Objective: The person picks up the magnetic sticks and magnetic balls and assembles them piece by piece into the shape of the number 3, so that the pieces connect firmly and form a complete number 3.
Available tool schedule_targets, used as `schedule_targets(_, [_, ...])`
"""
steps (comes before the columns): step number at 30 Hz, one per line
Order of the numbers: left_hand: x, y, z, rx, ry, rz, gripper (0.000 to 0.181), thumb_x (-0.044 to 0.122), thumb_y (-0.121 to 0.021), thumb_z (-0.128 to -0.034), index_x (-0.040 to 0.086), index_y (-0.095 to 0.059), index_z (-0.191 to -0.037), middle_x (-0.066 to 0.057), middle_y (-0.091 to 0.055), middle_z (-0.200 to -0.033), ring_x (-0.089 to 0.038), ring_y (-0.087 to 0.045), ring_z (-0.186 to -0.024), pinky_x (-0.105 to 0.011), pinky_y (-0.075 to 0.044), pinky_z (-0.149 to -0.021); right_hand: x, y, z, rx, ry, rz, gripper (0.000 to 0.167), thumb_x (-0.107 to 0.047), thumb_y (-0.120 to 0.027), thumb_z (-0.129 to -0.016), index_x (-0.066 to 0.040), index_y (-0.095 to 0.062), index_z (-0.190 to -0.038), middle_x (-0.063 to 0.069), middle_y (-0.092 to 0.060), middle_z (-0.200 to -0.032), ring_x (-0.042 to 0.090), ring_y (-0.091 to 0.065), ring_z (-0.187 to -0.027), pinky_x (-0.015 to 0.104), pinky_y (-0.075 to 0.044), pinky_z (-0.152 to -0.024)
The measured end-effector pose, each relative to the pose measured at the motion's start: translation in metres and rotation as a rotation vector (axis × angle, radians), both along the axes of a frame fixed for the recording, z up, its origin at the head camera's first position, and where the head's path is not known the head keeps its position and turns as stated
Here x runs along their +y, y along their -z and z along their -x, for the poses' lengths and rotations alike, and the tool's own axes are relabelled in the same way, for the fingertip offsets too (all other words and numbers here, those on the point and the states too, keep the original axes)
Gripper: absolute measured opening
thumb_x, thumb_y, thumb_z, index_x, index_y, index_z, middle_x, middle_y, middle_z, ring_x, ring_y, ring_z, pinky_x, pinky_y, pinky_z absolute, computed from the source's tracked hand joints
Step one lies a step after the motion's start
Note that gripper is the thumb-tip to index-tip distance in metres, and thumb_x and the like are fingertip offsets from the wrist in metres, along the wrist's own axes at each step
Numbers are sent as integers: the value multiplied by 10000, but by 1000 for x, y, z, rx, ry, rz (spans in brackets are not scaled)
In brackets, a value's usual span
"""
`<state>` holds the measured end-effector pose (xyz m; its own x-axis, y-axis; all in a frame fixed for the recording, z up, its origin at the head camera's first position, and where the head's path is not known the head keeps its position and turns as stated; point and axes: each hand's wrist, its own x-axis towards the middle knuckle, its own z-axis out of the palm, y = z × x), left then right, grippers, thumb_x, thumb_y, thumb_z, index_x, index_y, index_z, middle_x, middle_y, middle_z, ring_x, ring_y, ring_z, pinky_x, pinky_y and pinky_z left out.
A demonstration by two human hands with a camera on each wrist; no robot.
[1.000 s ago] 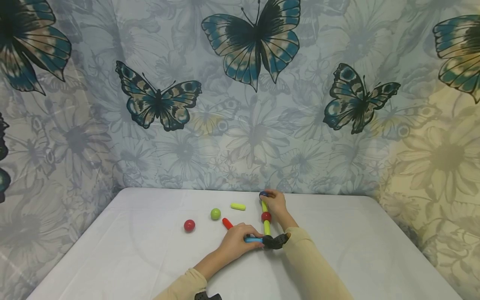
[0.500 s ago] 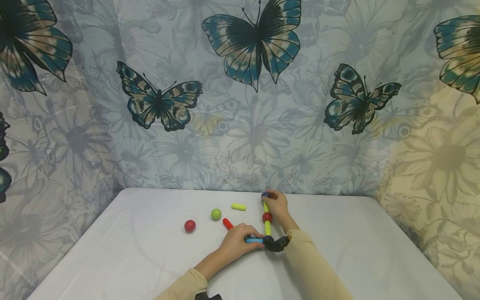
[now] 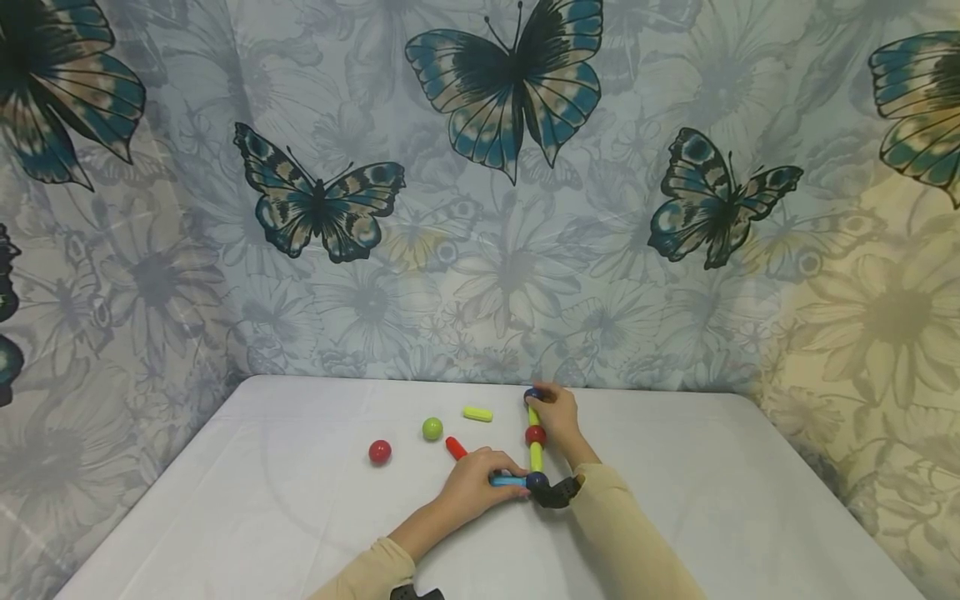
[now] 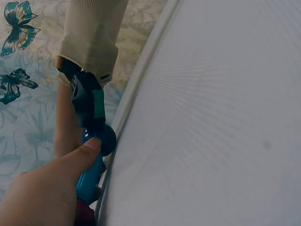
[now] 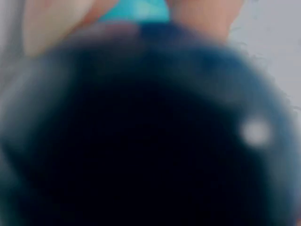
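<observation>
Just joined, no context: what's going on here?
A person's left hand holds a blue rod at the near dark blue ball; the right hand holds the far dark blue ball. Two yellow-green rods and a middle red ball line up between those balls. On the table, a loose red ball, a green ball and a loose yellow-green rod lie apart; a red rod is partly hidden by the left hand.

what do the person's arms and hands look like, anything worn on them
The left hand and right hand are gloveless. Both arms have plain beige sleeves, with a black device at each wrist; the right one shows a green patch.
</observation>
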<state>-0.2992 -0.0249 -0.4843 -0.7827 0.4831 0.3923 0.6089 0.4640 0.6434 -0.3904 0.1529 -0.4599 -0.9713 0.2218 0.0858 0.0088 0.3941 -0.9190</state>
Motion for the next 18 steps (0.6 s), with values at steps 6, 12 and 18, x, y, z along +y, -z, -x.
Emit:
schedule_targets(6, [0,1,0,-10,-1,-3,245,380,-792,-787,276,-767,-1007,150,-746,-956,15,-553,-811,-118,-444,-699,-1,2,-1,13,-14,-52,405,-113,-640,-921,9,-575,-1302,257,-558,-1356,398,-521,-1284,490,-451,-1067])
schedule_targets(12, [0,2,1,-17,-1,-6,248,387,-793,-785,282,-767,-1008,157,-746,-957,19,-550,-811,-121,-442,-691,-1,1,-7,25,-20,-8,476,-124,-653,-915,22,-526,-1350,251,-519,-1407,400,-482,-1328,476,-432,-1092])
schedule_targets(18, [1,2,2,-14,-5,2,252,404,-785,-786,289,-763,-1010,165,-744,-957,27,-545,-810,-119,-441,-695,2,1,-19,62,-44,72,520,-114,-648,-920,69,-477,-1375,277,-472,-1439,415,-450,-1351,454,-410,-1112])
